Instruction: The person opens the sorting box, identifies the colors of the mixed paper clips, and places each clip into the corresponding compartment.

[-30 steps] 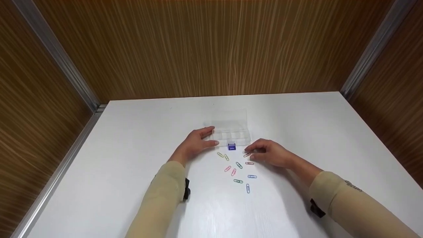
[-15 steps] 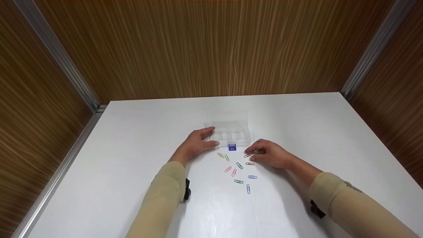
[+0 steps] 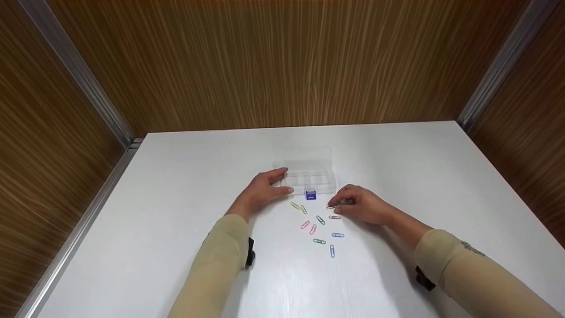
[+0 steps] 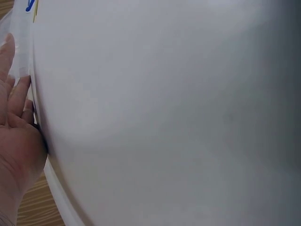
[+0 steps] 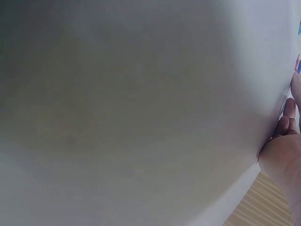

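A clear plastic compartment box (image 3: pixel 309 180) stands with its lid raised at the back and a blue latch (image 3: pixel 311 195) at its front. My left hand (image 3: pixel 261 189) grips the box's left end, thumb at the front and index finger towards the back. Just right of the box's front corner, my right hand (image 3: pixel 359 204) pinches a red paper clip (image 3: pixel 330 207) between thumb and index fingertip, low at the table. Another red paper clip (image 3: pixel 334 217) lies just below those fingertips. The wrist views show mostly white tabletop, with each hand only at the edge.
Several paper clips lie loose in front of the box: yellow paper clips (image 3: pixel 295 206), pink paper clips (image 3: pixel 305 225), green paper clips (image 3: pixel 319 241) and blue paper clips (image 3: pixel 338 235). Wood-grain panels (image 3: pixel 282 66) close off the back and sides of the white table (image 3: pixel 176 176).
Both hands have stayed almost in place. The red paper clip at my right fingertips has turned slightly and now looks flatter. The other clips and the box lie as before.
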Available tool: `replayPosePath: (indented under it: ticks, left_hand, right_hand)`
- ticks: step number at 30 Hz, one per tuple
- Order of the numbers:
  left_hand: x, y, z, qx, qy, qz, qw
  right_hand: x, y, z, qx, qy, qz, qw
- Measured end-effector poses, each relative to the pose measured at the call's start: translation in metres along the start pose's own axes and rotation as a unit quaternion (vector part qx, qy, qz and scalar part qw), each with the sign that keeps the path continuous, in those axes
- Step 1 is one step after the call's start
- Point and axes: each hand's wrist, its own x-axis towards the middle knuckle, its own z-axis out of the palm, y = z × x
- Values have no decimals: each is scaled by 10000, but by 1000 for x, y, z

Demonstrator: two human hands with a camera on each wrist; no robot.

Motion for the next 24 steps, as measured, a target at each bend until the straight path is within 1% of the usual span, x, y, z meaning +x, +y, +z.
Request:
replayPosePath:
  ticks: [4, 8, 11, 14, 18, 24]
  left_hand:
    - [-1, -2, -2, 20, 33, -13, 10000]
    - [-2, -3, -3, 41, 48, -57, 10000]
    - [-2, -4, -3, 88, 43, -93, 9999]
    - [-3, -3, -3, 72, 21, -71, 9999]
    - [-4, -3, -3, -57, -20, 29, 10000]
    - [-3, -4, -3, -89, -11, 68, 9999]
  right_hand:
    - [2, -1, 2, 52, 9, -40, 10000]
    - [4, -1, 5, 145, 10, 23, 9999]
    - [4, -1, 5, 117, 23, 12, 9999]
    - [4, -1, 6, 42, 77, -80, 9999]
    - [4, 0, 6, 16, 131, -299, 9995]
    - [6, 1, 7, -9, 96, -486, 9988]
